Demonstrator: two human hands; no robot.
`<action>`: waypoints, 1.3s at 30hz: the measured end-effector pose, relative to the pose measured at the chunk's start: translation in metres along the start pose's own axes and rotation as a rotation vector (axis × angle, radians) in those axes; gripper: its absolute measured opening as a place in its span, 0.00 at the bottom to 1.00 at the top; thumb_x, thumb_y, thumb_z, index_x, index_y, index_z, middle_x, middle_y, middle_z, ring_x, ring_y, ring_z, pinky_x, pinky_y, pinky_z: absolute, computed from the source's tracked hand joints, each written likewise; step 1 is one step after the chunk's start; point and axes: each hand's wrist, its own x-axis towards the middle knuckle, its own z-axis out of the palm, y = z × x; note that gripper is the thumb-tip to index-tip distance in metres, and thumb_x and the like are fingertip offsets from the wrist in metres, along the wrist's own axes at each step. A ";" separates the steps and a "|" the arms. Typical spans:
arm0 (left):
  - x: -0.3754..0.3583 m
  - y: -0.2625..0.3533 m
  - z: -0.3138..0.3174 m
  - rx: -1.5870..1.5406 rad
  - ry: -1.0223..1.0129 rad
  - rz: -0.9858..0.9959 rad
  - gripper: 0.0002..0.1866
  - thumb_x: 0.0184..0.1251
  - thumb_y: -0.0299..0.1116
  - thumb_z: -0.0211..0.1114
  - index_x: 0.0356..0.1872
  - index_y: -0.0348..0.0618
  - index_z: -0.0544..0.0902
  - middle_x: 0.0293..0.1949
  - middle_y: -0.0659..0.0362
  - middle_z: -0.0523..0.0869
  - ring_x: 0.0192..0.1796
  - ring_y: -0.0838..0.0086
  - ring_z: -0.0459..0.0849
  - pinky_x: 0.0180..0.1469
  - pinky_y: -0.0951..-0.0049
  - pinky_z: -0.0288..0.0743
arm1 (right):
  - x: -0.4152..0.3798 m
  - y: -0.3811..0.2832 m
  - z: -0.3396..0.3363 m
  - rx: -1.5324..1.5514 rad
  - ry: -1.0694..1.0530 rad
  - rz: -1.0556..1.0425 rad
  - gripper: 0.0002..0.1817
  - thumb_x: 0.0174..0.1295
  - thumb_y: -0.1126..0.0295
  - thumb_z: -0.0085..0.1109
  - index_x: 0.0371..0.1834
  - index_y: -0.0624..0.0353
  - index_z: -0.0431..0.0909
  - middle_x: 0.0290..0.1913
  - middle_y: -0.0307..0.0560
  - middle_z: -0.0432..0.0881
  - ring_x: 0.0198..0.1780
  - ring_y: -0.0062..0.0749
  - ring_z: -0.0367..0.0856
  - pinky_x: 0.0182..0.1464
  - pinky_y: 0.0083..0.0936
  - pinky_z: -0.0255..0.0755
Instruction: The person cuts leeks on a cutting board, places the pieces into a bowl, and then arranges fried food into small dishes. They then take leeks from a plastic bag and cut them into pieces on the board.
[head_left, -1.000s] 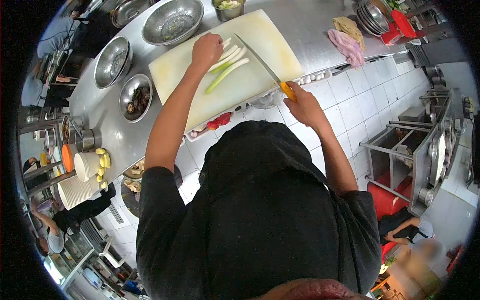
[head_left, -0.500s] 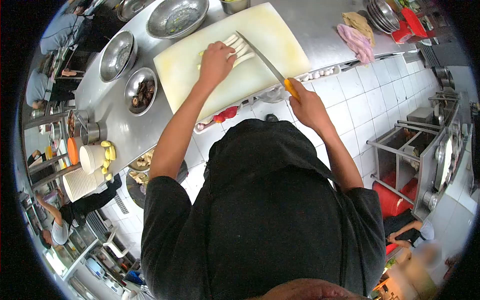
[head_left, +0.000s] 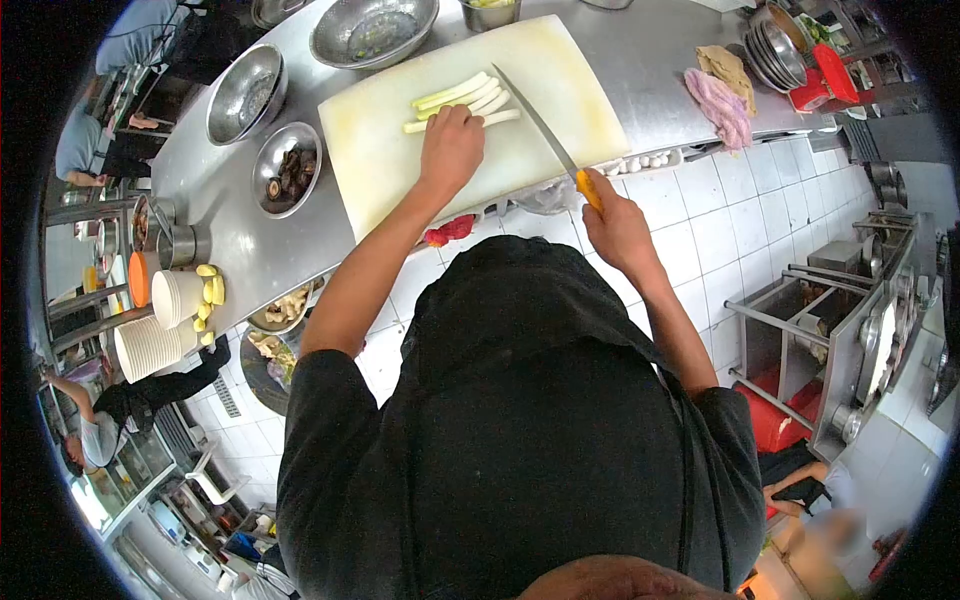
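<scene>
A white cutting board lies on the steel counter. Several pale green and white leek stalks lie side by side on it. My left hand rests on the near ends of the stalks, fingers curled over them. My right hand grips the orange handle of a long knife. The blade slants up across the board, its tip just right of the stalks.
Steel bowls stand left of the board, one with dark mushrooms. Cloths and stacked bowls sit at the right. White cups and plates are stacked at lower left. Other people work at the edges.
My left hand gathered the scattered stalks into a neat bundle and slid back toward their near ends. The knife stayed slanted at the right with little movement.
</scene>
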 end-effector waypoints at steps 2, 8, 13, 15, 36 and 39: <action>0.006 0.004 -0.001 -0.057 0.174 -0.009 0.08 0.61 0.30 0.64 0.38 0.40 0.85 0.40 0.54 0.80 0.47 0.60 0.78 0.50 0.59 0.71 | 0.001 -0.004 0.001 -0.016 -0.005 -0.001 0.29 0.64 0.71 0.54 0.70 0.55 0.64 0.42 0.68 0.84 0.46 0.65 0.82 0.50 0.51 0.75; 0.037 -0.009 0.009 0.080 0.225 -0.187 0.12 0.64 0.33 0.63 0.45 0.39 0.84 0.44 0.53 0.80 0.50 0.58 0.77 0.52 0.58 0.71 | 0.004 -0.009 0.010 -0.018 0.022 -0.056 0.28 0.62 0.73 0.53 0.67 0.60 0.65 0.37 0.70 0.83 0.40 0.66 0.82 0.47 0.54 0.75; 0.041 -0.021 0.030 0.124 0.123 -0.233 0.10 0.67 0.34 0.60 0.41 0.40 0.83 0.42 0.54 0.79 0.49 0.59 0.77 0.52 0.57 0.71 | 0.001 -0.019 0.014 -0.034 -0.012 -0.064 0.29 0.62 0.74 0.54 0.68 0.61 0.63 0.37 0.71 0.83 0.41 0.65 0.82 0.48 0.52 0.76; 0.038 -0.022 0.033 0.111 0.139 -0.232 0.09 0.67 0.33 0.59 0.39 0.40 0.83 0.41 0.53 0.79 0.49 0.59 0.78 0.52 0.57 0.72 | 0.000 -0.017 0.014 -0.035 0.005 -0.067 0.29 0.62 0.75 0.53 0.68 0.61 0.63 0.38 0.70 0.83 0.42 0.65 0.82 0.49 0.52 0.75; 0.036 -0.017 0.020 0.054 0.106 -0.228 0.09 0.61 0.28 0.57 0.37 0.38 0.84 0.40 0.53 0.81 0.48 0.61 0.78 0.52 0.58 0.71 | 0.006 -0.041 0.016 -0.084 -0.103 0.026 0.22 0.65 0.71 0.52 0.60 0.65 0.62 0.33 0.72 0.82 0.38 0.69 0.82 0.45 0.58 0.74; 0.034 -0.018 0.029 0.050 0.119 -0.239 0.08 0.61 0.28 0.57 0.36 0.38 0.84 0.39 0.53 0.80 0.47 0.61 0.79 0.52 0.59 0.72 | 0.005 -0.043 0.012 -0.111 -0.051 0.011 0.19 0.69 0.68 0.51 0.58 0.64 0.62 0.30 0.70 0.82 0.35 0.69 0.82 0.41 0.57 0.74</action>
